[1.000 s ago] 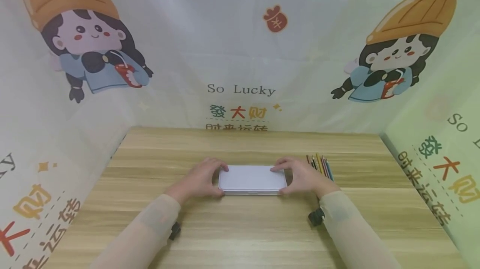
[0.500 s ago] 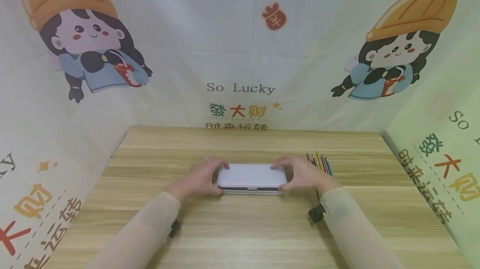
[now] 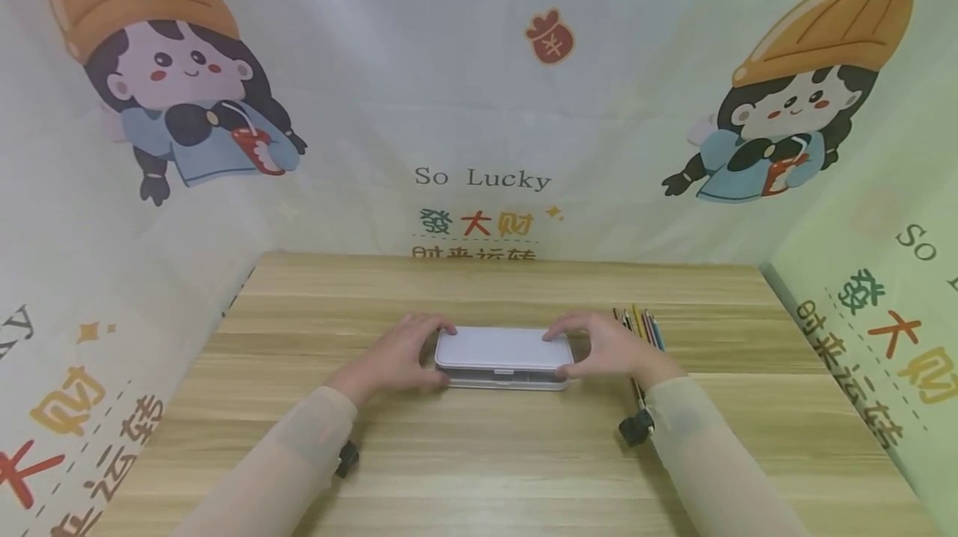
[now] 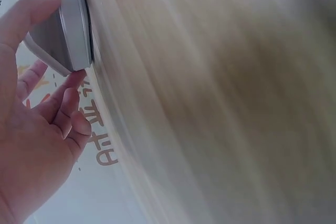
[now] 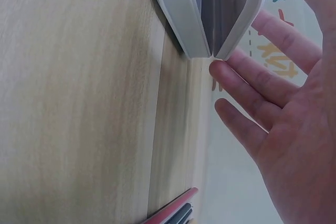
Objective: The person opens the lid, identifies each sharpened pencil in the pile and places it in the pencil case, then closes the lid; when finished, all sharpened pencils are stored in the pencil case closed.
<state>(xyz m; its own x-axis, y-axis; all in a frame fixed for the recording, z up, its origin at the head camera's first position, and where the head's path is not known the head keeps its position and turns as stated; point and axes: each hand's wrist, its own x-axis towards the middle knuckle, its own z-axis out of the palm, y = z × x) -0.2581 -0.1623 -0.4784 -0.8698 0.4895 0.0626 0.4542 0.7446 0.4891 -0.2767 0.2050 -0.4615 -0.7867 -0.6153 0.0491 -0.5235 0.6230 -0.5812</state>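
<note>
Case, white, oblong and probably plastic, sits lid ajar on the wood-grain tabletop, likely light, stiff and slick, best taken by its ends, where left hand and right hand pinch it, slim coloured pencils near the latter.

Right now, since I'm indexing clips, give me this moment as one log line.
case: partly open | left grip: on left end | right grip: on right end | pencils: on table, right of case
</note>
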